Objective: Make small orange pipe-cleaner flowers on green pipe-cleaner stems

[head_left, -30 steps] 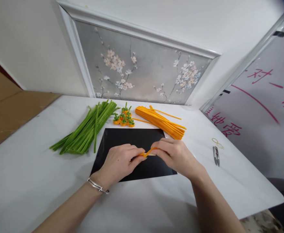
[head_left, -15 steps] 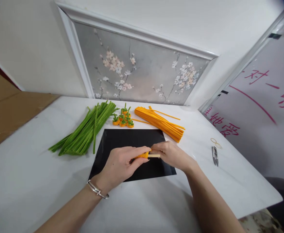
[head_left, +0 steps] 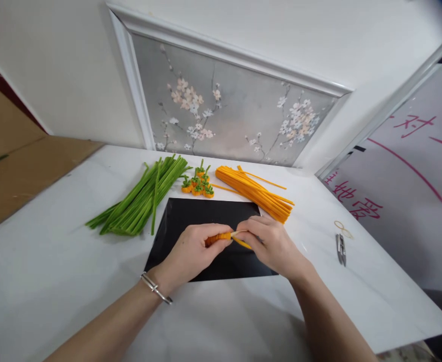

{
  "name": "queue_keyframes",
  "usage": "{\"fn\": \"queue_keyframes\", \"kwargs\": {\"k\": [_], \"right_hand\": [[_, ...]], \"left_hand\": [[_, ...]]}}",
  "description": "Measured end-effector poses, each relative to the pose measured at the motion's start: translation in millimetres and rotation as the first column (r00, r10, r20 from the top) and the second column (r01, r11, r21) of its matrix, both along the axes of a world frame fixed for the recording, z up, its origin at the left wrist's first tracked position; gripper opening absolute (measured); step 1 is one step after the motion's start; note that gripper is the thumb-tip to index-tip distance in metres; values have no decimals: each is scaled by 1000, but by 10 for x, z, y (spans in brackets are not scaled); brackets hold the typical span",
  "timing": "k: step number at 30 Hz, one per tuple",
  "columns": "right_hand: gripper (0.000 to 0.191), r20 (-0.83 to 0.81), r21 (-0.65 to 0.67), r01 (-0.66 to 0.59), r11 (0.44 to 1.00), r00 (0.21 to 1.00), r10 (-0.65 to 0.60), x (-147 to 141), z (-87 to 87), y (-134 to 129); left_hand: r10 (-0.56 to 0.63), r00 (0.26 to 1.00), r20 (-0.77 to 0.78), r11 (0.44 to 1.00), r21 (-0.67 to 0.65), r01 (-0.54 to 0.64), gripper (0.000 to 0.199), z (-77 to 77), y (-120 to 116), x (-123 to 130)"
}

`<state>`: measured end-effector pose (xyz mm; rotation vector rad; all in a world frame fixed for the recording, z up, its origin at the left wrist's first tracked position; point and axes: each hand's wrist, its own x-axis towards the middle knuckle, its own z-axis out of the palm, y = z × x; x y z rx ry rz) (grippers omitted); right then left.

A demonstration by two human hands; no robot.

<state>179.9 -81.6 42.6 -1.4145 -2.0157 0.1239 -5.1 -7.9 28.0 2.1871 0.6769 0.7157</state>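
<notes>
Above a black mat (head_left: 201,213), my left hand (head_left: 196,249) pinches an orange coil (head_left: 221,237) of pipe cleaner wound around a pale stick. My right hand (head_left: 268,241) is closed on the stick's bare end, just right of the coil. A loose orange strand (head_left: 242,244) runs from the coil to below my right fingers; whether they grip it too is hard to tell. Behind the mat sit several small orange pieces with green tops (head_left: 197,186). Green pipe cleaners (head_left: 141,201) lie to their left, and a bundle of orange ones (head_left: 254,191) to their right.
Small metal snips (head_left: 340,250) and two thin rings (head_left: 343,229) lie on the white table (head_left: 92,271) at the right. A cardboard box (head_left: 35,166) stands at the left edge. Behind are a framed floral panel (head_left: 236,110) and a whiteboard (head_left: 405,211) with red writing.
My right fingers have come around over the stick's end, which was uncovered before. The loose orange strand now shows below them. The whole view has shifted slightly.
</notes>
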Motion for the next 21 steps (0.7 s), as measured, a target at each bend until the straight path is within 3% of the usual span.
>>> {"fn": "queue_keyframes", "kwargs": {"k": [4,6,8,9,12,14,15,17,21], "right_hand": [[18,21,77,-9,997,1000,8,-17,-5,-5],[13,-54,56,13,998,999,-10,-36,-12,-6],[8,-219,-49,41,998,974,-51,-70,-36,3],[14,-304,-131,28,991,950,-67,-93,-54,9],[23,-399,-380,-93,920,914,-73,-160,-105,29],[8,-320,-451,-107,886,946,-49,-187,-120,35],[10,-256,-441,-79,894,966,-41,-190,-120,35],[20,-116,-363,-3,932,992,-42,-180,-105,27],[18,90,-236,79,969,994,-59,-148,-58,-16]], "left_hand": [[6,1000,-24,1000,1,-6,13,33,-6,-2],[17,999,-41,1000,7,-17,14,41,-8,-3],[29,999,-42,1000,-2,-29,16,50,-4,-6],[36,999,-32,999,-14,-36,17,55,0,-9],[53,998,15,996,-70,-52,21,73,22,-26],[66,997,29,993,-101,-63,24,81,44,-41],[72,997,29,992,-109,-68,25,84,56,-49],[86,996,26,991,-106,-83,29,91,80,-64],[129,991,-22,991,-44,-130,35,95,122,-89]]}}
